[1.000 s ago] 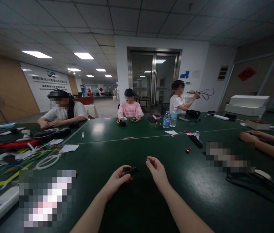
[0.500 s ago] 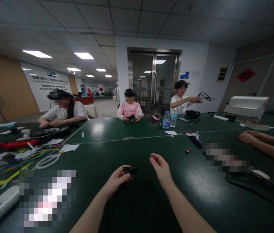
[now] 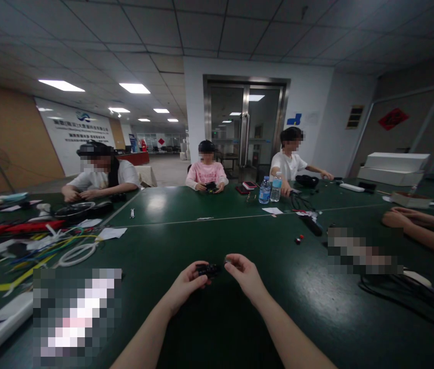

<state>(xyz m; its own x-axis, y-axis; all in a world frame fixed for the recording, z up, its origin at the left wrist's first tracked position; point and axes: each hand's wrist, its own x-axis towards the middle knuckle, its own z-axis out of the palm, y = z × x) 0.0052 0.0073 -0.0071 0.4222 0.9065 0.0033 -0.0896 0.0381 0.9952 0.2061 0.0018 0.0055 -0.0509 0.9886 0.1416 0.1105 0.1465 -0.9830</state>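
Held just above the green table, a small black part with an uneven outline sits between the thumb and fingers of my left hand. Its exact kind cannot be made out. Close to its right end is my right hand, thumb and forefinger pinched together. A tiny greyish piece shows at those fingertips, too small to name. Whether it touches the black part is unclear.
Left lie coiled white cable, coloured wires and a white power strip. Two water bottles stand ahead. On the right are a white mouse, black cables and another person's forearms. Several people sit around the table.
My right hand has moved left and slightly down, close to the black part. My left hand has stayed put. The person at back right has lowered a black cable onto the table.
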